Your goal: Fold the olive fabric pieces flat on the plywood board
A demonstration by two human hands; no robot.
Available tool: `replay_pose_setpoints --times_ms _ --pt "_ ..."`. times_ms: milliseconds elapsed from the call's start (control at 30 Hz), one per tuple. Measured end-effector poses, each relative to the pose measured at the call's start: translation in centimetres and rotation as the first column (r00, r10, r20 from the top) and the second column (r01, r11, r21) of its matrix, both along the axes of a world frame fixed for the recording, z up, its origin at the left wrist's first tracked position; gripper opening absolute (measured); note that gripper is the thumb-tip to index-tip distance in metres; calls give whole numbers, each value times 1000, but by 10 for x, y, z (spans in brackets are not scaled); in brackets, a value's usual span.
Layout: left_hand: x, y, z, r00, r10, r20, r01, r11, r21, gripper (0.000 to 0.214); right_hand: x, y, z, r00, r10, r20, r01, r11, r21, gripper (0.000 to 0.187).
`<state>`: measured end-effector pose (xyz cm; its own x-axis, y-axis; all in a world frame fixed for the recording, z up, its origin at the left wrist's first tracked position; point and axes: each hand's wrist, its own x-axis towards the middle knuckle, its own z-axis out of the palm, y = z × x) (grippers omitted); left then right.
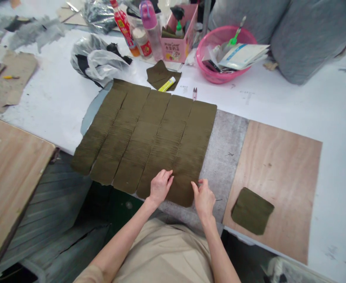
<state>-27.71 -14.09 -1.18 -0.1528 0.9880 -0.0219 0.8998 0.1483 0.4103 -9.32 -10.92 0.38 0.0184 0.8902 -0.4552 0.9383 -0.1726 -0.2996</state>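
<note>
Panels of olive-green rectangular fabric [146, 137], near edge of white desk [281, 106]: keep flat between left hand [160, 187] and right hand [204, 199]; grip closure indeterminate.

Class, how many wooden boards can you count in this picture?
2. The left board lies at the left edge, partly out of view; the right board lies under the small green cloth. Others may be hidden.

The white-topped table [281, 100] bears a plywood board [279, 173] and a grey panel [226, 145] (partly under olive strips [145, 133]). A pink basin [220, 78] stands behind.
</note>
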Motion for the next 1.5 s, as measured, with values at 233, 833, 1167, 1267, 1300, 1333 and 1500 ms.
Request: replay_pose_setpoints --times_ms 233,833,1167,1267,1300,1333,1500 --pt "0 0 1 1000 -15 1 15 1000 23 20 -19 8 -4 927 357 -116 -258 830 494 40" --pt "5 -20 -16 945 -227 -237 215 974 -76 54 -40 30 -25 744 668 -10 -601 676 426 51" --pt "-10 -19 -16 975 -182 -126 190 980 54 54 -44 40 -22 649 761 16 -693 582 425 53" --pt "-13 -19 -18 982 -110 -156 120 991 52 55 -49 42 -21 603 798 11 -719 537 442 57" --pt "-14 -20 -18 979 -114 -169 123 992 43 56 -50 42 -22 589 808 9 -727 525 442 57" --pt "-14 -20 -19 976 -124 -177 132 991 35 56 -50 43 -22 584 812 9 -731 521 440 57" --pt "-18 -20 -22 983 -130 -133 141 987 74 56 -48 45 -22 571 821 23 -746 507 431 57"
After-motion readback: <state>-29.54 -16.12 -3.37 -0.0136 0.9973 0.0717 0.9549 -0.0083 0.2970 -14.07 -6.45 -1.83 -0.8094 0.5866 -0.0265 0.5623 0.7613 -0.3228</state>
